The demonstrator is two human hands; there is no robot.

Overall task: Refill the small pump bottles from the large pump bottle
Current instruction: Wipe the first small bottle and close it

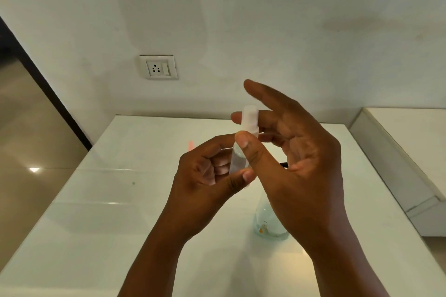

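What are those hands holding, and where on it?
The left hand grips a small clear pump bottle round its body. The right hand pinches its white top between thumb and fingers.

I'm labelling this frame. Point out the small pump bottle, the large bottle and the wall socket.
small pump bottle (239,164): head view, clear body.
large bottle (264,222): head view, lower glass wall.
wall socket (158,67): head view, faceplate.
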